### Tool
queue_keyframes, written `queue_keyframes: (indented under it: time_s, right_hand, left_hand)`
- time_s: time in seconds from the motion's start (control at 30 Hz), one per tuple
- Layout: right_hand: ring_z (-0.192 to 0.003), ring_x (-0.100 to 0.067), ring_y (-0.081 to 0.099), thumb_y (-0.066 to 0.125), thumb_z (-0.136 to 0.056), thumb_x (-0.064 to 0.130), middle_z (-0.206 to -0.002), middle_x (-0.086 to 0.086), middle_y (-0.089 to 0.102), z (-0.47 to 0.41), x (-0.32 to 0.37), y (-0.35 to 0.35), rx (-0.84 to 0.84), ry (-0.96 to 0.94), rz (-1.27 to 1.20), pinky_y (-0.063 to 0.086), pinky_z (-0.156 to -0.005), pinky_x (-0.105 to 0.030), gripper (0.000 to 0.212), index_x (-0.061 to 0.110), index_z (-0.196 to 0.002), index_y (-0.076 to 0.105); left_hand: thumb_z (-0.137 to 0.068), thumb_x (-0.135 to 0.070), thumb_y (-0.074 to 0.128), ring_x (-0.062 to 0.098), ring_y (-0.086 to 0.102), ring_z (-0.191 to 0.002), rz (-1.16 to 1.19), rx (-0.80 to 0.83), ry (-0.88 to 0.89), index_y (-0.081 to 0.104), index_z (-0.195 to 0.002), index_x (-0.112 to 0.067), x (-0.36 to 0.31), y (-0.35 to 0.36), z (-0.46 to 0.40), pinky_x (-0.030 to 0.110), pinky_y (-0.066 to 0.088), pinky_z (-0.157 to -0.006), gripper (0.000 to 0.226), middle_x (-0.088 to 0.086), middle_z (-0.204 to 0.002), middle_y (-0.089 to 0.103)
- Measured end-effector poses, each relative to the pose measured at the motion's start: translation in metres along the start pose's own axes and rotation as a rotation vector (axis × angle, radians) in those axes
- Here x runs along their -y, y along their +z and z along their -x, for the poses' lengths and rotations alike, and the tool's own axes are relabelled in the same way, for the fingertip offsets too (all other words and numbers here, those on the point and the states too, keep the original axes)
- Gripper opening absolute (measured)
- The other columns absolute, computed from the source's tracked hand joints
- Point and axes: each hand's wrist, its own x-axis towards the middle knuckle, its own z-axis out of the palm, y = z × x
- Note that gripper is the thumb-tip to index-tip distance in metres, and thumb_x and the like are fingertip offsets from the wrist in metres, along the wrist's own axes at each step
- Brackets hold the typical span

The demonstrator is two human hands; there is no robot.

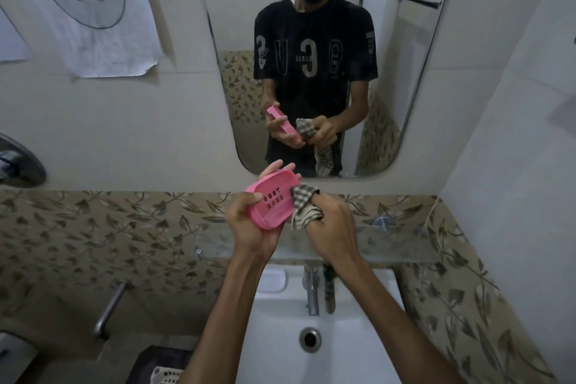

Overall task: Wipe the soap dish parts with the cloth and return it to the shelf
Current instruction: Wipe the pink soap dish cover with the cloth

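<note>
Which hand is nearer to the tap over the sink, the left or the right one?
The right hand, gripping the checked cloth, is almost directly above the tap. The left hand, holding the pink soap dish, is farther to its left.

Premises: a bathroom. White basin (pixel 324 321) with tap (pixel 311 290), wall mirror (pixel 311 56) above, glass shelf (pixel 389 243) between (leaf-pattern tile (pixel 93 227) surround).

Both hands (pixel 249 227) are raised above the glass shelf (pixel 402 246), whose right stretch and left end lie bare. Under the shelf's front edge the tap (pixel 311 287) and a hanging strip of cloth (pixel 328 290) stand over the basin (pixel 352 337), blocking its rear middle. The mirror (pixel 405 72) and wall close off the space just behind the hands.
</note>
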Motion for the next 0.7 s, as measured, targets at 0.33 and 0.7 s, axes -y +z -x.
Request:
queue_keyframes:
  time_s: [0.33, 0.7]
  right_hand:
    - [-0.050, -0.010, 0.048, 0.067, -0.094, 0.014, -0.061, 0.004, 0.060, 0.011, -0.006, 0.005, -0.045, 0.126, -0.169, 0.035, -0.047, -0.020, 0.012, 0.016, -0.083, 0.073]
    - [-0.062, 0.000, 0.063, 0.072, -0.084, 0.031, -0.076, 0.013, 0.073, 0.001, -0.002, 0.006, -0.187, 0.047, -0.201, 0.048, -0.058, -0.015, 0.022, 0.015, -0.096, 0.081]
  left_hand:
    - [-0.060, -0.033, 0.071, 0.055, 0.033, -0.147, 0.025, 0.058, 0.074, 0.047, -0.148, 0.007, 0.009, 0.007, -0.003, 0.062, 0.030, -0.117, 0.100, 0.033, -0.153, 0.047]
    - [-0.065, -0.025, 0.069, 0.028, 0.068, -0.099, -0.044, 0.097, -0.229, 0.062, -0.142, -0.009, -0.007, -0.002, -0.001, 0.037, 0.055, -0.083, 0.079, 0.021, -0.126, 0.069]
